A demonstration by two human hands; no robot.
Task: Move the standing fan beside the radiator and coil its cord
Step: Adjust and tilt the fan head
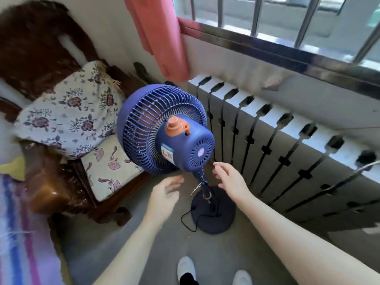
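You stood on a grey concrete floor [127, 239] under a barred window [287, 21] with a pink curtain [158, 36]; a carved wooden chair [51, 182] with floral cushions [70, 116] sat to your left. The white radiator [287, 140] ran along the wall, and the blue standing fan [164, 130] stood just beside it on its round base [216, 212], its black cord [186, 221] looped loose on the floor. Your left hand [164, 196] and right hand [230, 179] flanked the pole, fingers spread, gripping nothing.
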